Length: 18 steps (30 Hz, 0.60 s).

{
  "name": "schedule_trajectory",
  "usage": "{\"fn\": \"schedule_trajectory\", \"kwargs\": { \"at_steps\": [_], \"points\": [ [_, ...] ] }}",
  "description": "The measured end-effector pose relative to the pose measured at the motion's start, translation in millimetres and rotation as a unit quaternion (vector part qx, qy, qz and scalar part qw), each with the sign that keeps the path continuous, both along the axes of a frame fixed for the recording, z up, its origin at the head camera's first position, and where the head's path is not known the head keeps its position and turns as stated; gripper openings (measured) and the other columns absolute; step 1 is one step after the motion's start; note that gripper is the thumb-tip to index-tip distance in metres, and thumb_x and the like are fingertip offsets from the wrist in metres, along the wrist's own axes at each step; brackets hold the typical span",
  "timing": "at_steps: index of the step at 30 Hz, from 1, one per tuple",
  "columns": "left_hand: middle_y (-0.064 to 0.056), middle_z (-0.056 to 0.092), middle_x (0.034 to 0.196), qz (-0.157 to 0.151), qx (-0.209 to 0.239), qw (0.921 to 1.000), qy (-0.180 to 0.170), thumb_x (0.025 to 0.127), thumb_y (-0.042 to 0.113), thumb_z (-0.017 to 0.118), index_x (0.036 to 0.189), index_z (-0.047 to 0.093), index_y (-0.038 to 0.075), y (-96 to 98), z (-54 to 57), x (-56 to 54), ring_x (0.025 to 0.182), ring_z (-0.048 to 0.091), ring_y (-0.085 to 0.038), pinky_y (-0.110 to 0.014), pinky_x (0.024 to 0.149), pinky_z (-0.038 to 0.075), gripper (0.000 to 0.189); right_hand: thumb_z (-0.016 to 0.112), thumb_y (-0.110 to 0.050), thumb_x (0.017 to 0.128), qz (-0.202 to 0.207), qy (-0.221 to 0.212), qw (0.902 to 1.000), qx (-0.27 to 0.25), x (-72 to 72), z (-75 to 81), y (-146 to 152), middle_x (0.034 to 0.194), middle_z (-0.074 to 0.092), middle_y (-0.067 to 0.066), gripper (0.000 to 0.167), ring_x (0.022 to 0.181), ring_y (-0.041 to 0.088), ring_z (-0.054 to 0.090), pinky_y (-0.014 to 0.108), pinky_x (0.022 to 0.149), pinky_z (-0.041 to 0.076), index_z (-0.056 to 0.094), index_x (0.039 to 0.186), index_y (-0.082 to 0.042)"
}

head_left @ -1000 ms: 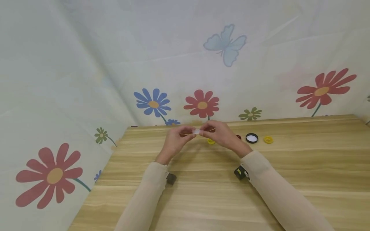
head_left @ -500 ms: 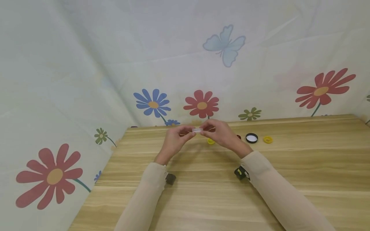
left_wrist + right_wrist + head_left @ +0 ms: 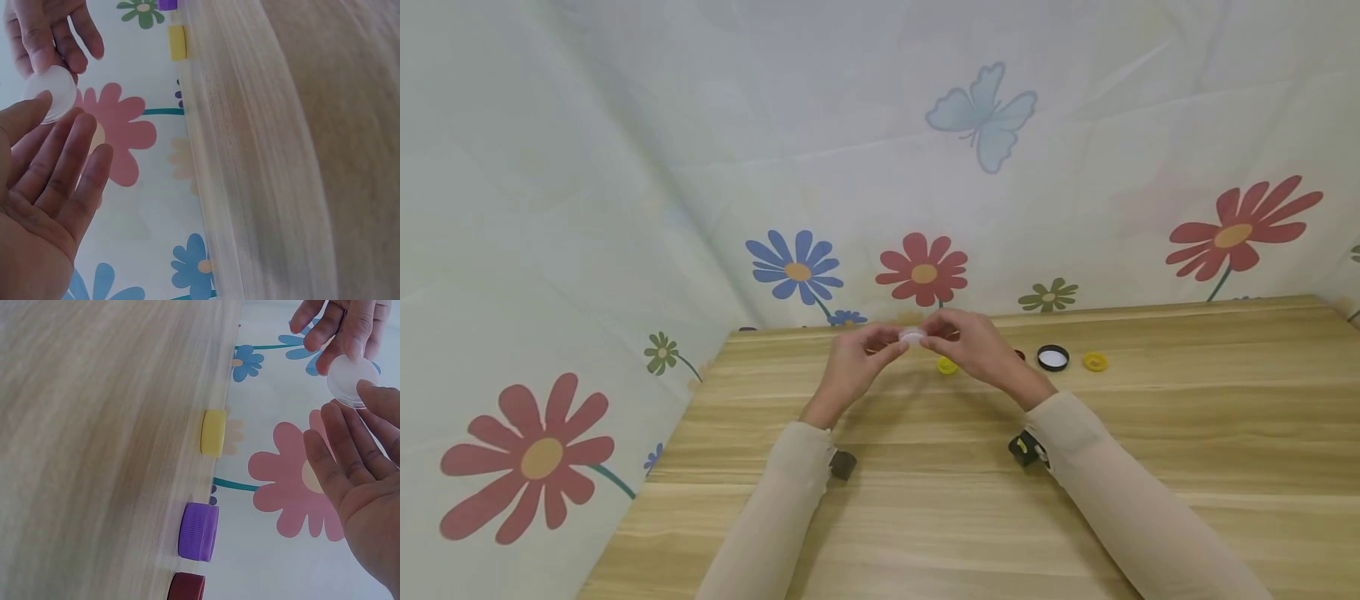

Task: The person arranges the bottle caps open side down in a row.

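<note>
A small round translucent white cap is held up above the table between both hands. My left hand pinches its left edge between thumb and fingers, and my right hand pinches the opposite edge. In the left wrist view the white cap shows its flat round face, with a thumb pressing on it from each side. The right wrist view shows the same cap with a thin clear rim along its lower edge. The other fingers of both hands are spread loosely behind it.
Along the back of the wooden table lie a yellow cap, a dark red cap, a black lid with a white inside and another yellow cap. A ribbed purple cap shows by the flowered cloth backdrop.
The white cap has tilted: half a second ago it showed nearly edge-on, and now its round face is turned more toward the head camera. Both hands have stayed almost in place.
</note>
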<state>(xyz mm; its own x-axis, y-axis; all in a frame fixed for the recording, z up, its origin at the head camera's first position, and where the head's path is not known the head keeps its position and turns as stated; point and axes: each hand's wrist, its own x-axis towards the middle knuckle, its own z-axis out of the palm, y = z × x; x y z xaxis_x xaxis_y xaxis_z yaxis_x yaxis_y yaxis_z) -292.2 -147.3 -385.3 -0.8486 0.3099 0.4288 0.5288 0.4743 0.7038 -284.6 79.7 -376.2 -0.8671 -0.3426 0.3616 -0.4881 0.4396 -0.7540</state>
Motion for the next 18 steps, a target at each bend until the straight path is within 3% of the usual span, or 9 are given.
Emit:
{"fn": "schedule_trajectory", "kwargs": {
  "at_steps": [9, 18],
  "points": [
    [-0.008, 0.079, 0.104, -0.010, 0.010, 0.9999, -0.004, 0.094, 0.008, 0.083, 0.124, 0.074, 0.005, 0.7, -0.1, 0.7, 0.093, 0.076, -0.021, -0.037, 0.083, 0.062, 0.032, 0.074, -0.014, 0.102, -0.009, -0.003, 0.9999, -0.004, -0.8, -0.2, 0.5, 0.111, 0.075, 0.010, 0.020, 0.103, 0.027, 0.072, 0.044, 0.094, 0.059, 0.073, 0.118, -0.002],
    [-0.009, 0.078, 0.101, -0.018, 0.013, 0.9995, 0.024, 0.091, 0.003, 0.084, 0.133, 0.073, 0.008, 1.8, -0.3, 1.5, 0.082, 0.076, -0.021, -0.033, 0.077, 0.063, 0.043, 0.073, -0.012, 0.103, -0.007, 0.001, 0.9999, -0.014, 0.8, 0.1, 1.5, 0.106, 0.076, 0.010, 0.024, 0.100, 0.028, 0.072, 0.045, 0.091, 0.060, 0.070, 0.122, 0.000]
  ]
}}
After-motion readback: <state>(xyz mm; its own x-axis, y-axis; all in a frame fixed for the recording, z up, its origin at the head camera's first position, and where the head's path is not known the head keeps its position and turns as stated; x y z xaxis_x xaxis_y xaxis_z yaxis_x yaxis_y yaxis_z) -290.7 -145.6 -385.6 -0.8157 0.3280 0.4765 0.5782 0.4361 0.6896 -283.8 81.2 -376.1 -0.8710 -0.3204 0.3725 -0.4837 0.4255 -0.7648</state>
